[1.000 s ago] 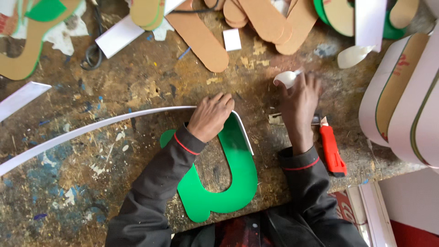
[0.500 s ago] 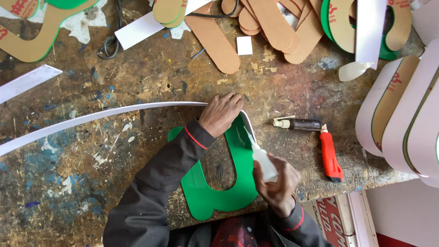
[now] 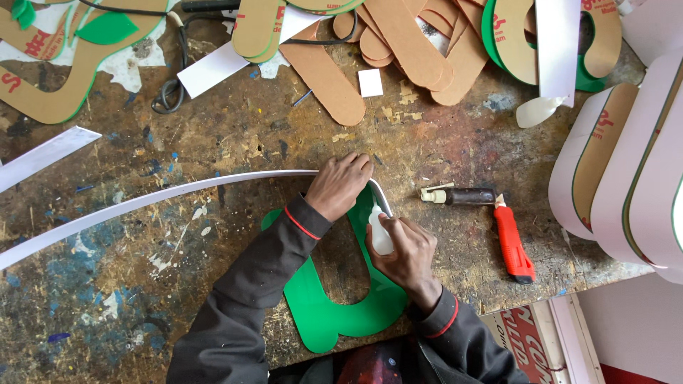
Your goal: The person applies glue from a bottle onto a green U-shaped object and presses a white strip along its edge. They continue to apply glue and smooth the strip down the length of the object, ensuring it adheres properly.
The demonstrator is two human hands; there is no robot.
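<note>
The right hand has come back from the far side of the worktop, where a second ago it was reaching near a small white scrap, and it now sits low over the flat green plastic letter cut-out. Its grip is closed around a small white squeeze bottle, nozzle aimed up toward the curve where the long white plastic strip bends round the letter's edge. That puts the bottle at the seam, so this looks like the gluing of strip to letter.

The left hand stays pressed on the strip at that bend; its fingers are curled down over the strip, holding it against the letter's rim rather than clasping it. The letter lies at the near edge of the worktop, partly under both forearms. The strip runs off toward the left edge. The red utility knife and a small dark bottle lie just right of the hands, untouched.
</note>
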